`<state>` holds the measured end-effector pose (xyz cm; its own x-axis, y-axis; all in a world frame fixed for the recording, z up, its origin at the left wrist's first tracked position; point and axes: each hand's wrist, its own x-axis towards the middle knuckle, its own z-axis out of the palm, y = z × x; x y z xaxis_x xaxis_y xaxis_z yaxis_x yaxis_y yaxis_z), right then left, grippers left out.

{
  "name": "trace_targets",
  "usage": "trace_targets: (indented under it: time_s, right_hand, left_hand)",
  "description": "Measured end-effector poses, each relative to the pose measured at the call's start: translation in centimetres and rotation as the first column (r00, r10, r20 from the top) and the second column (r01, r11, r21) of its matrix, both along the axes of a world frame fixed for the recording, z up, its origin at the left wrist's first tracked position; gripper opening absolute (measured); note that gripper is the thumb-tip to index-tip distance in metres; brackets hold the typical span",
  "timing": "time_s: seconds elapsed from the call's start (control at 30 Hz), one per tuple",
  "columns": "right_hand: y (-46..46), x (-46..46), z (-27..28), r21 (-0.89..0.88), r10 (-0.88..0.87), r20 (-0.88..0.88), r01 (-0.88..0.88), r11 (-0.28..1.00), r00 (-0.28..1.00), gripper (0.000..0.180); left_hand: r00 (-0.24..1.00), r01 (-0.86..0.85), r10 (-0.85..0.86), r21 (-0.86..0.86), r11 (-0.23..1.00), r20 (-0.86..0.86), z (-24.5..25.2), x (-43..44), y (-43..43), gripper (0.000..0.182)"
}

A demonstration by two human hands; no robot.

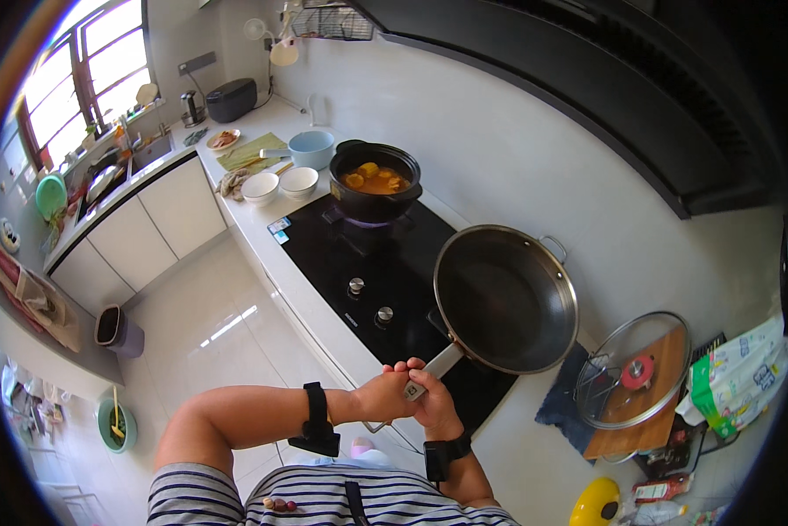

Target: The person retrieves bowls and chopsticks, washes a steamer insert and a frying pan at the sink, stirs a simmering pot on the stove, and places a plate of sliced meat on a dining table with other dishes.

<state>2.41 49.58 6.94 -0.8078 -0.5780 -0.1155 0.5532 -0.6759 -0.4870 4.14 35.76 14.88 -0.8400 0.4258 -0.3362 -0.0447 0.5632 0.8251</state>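
Observation:
A large dark wok (509, 302) with a steel rim sits over the right side of the black gas hob (341, 253). Its long metal handle (443, 361) points toward me. My left hand (386, 396) is closed around the handle's end, and my right hand (435, 400) grips it from the other side, fingers touching the left. No food shows in the wok. On the left burner, a black casserole pot (374, 204) holds orange-red stew (373, 179) above a bluish flame. Two control knobs (370, 301) stand on the hob near its front edge.
White bowls (260, 188), a light blue saucepan (311, 150) and a plate of food (224, 139) stand left of the pot. At right, a glass lid (634, 371) leans before a wooden board (657, 368). A dark range hood (584, 79) overhangs the wall.

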Motion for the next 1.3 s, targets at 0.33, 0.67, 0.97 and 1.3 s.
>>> trace_targets:
  time_s: [0.33,0.67,0.97,1.3]
  right_hand:
    - [-6.4,1.6,6.9,0.247,0.019,-0.2,0.032,0.969,0.98,0.036]
    - [-24.8,4.4,13.3,0.302,0.102,-0.289,-0.011,0.953,0.952,0.043]
    - [-43.0,4.4,13.0,0.167,0.409,-0.153,-0.385,0.908,0.9,0.035]
    - [-65.5,-2.9,6.9,0.05,0.689,-0.051,-0.687,0.725,0.723,0.027]
  left_hand:
    - [0.999,0.046,-0.039,0.216,0.975,-0.034,4.9,1.8,-7.9,0.047]
    - [0.997,-0.071,0.073,0.151,0.986,-0.004,10.8,6.1,-25.8,0.053]
    - [0.911,-0.413,0.409,0.176,0.894,0.061,12.1,10.7,-42.1,0.035]
    - [0.703,-0.705,0.711,0.159,0.691,0.02,6.6,7.0,-60.7,0.04]
